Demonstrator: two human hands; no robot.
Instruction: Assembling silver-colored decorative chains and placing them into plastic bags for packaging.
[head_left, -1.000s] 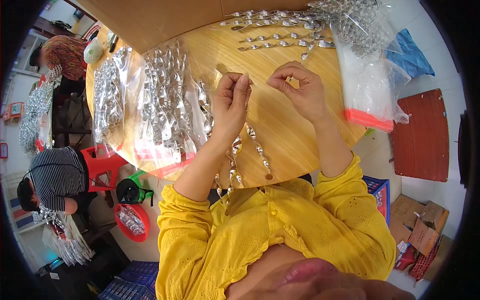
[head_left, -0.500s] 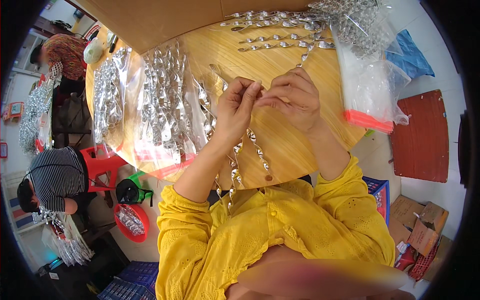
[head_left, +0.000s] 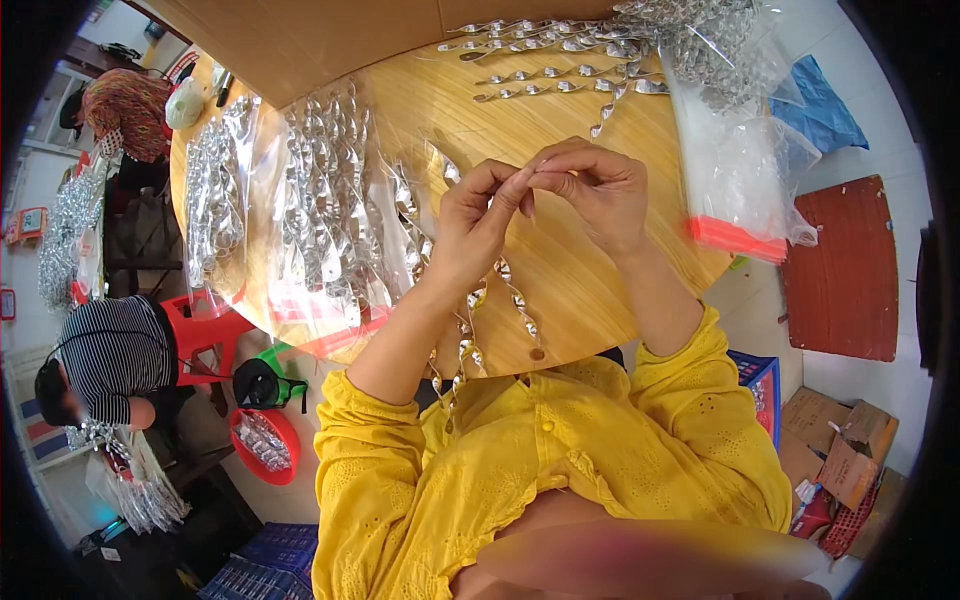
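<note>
Over the middle of the round table, my left hand and my right hand meet at the fingertips. Both pinch closed; whatever sits between the fingers is too small or hidden to make out. Silver twisted strips extend below my left hand toward the table's near edge, and some reach past it against my yellow shirt. Whether they connect to my fingers cannot be seen. Beyond my left hand lies another twisted strip. A short twisted strip rests just beyond my right hand.
Clear bags of twisted strips cover the table's left side. More loose strips lie at the far side by a cardboard panel. Plastic bags with a red edge stand right. Two people work at left, near a red basin.
My right hand has come in against my left fingertips, its fingers more bunched. The short strip beyond it now shows more fully. My left hand has barely moved.
</note>
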